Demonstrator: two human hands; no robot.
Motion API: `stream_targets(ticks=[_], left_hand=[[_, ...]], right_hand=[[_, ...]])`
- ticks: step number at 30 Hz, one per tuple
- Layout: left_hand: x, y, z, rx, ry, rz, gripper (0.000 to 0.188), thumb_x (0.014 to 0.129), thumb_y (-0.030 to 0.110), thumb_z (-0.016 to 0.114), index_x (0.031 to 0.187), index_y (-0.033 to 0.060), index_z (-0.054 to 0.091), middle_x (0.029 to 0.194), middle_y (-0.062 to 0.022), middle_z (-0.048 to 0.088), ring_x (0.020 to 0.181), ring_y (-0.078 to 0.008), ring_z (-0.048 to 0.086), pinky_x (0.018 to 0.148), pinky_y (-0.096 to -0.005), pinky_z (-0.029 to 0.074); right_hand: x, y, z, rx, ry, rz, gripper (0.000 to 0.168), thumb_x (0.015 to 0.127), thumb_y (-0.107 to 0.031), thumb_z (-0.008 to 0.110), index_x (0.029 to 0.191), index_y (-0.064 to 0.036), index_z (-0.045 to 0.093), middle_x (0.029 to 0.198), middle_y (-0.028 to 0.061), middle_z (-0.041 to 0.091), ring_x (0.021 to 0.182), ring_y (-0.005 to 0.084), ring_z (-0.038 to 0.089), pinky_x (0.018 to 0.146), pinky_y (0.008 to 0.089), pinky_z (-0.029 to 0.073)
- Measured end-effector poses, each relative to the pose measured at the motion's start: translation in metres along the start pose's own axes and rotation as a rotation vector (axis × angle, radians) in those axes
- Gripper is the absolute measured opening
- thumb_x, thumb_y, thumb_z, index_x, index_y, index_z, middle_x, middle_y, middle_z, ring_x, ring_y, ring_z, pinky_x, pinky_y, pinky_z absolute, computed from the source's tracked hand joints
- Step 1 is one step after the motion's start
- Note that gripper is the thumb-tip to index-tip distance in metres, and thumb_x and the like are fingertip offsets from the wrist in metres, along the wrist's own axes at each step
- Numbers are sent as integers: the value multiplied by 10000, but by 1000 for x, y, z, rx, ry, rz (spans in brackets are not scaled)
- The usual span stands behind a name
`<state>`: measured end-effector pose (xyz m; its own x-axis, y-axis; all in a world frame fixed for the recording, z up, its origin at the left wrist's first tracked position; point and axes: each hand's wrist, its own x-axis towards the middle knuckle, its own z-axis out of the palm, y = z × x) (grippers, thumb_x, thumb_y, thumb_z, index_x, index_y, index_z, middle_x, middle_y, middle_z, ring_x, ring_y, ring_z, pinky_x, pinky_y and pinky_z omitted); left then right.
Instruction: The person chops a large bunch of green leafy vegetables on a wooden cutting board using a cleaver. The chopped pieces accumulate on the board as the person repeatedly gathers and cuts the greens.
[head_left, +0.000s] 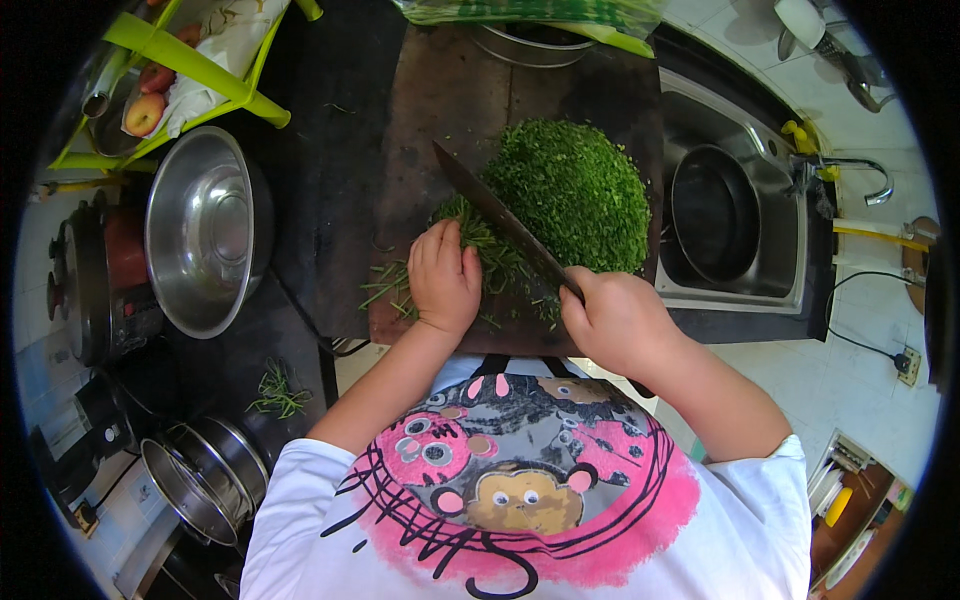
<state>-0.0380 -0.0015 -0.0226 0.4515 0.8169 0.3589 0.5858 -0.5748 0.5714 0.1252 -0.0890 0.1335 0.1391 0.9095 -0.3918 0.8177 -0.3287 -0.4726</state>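
Note:
My right hand (619, 319) grips the handle of a long, dark kitchen knife (502, 214), its blade slanting up and to the left over a dark wooden board (442, 97). My left hand (446, 281) presses down on a bunch of green stalks (491, 255), just left of the blade. Loose stalk pieces (391, 285) lie by its outer side. A big mound of finely chopped greens (574, 195) stands on the board, to the right of the knife.
On the left are a steel bowl (206, 232), a small heap of stalks (279, 390), steel pots (202, 476) and a green rack (180, 64) with apples. At right, a sink (780, 262) holds a black pan (716, 214). A round metal container (532, 49) stands at the board's far end.

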Motion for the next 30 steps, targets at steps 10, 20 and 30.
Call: stream_targets(ticks=[10, 20, 30], left_hand=[[-2, -1, 0, -43, -30, -26, 377, 749, 115, 579, 1102, -11, 530, 1101, -174, 538, 1011, -360, 507, 888, -433, 401], [0, -2, -1, -69, -20, -10, 373, 786, 72, 570, 1142, -24, 523, 1137, -187, 535, 1018, -369, 517, 881, -421, 416], [-2, 1, -1, -65, -27, -61, 372, 790, 80, 582, 1145, -15, 527, 1142, -181, 531, 1035, -365, 512, 887, -421, 412]], right_hand=[[29, 15, 55, 5, 104, -2, 234, 828, -219, 512, 860, -25, 639, 688, 204, 625, 648, 386, 620, 622, 468, 505], [-11, 4, 10, 133, 183, 16, 221, 842, -193, 524, 974, -41, 614, 694, 193, 612, 648, 377, 602, 595, 462, 476], [-33, 6, 16, 29, 115, -35, 258, 829, -184, 543, 1019, -30, 625, 641, 188, 608, 600, 358, 605, 576, 457, 483]])
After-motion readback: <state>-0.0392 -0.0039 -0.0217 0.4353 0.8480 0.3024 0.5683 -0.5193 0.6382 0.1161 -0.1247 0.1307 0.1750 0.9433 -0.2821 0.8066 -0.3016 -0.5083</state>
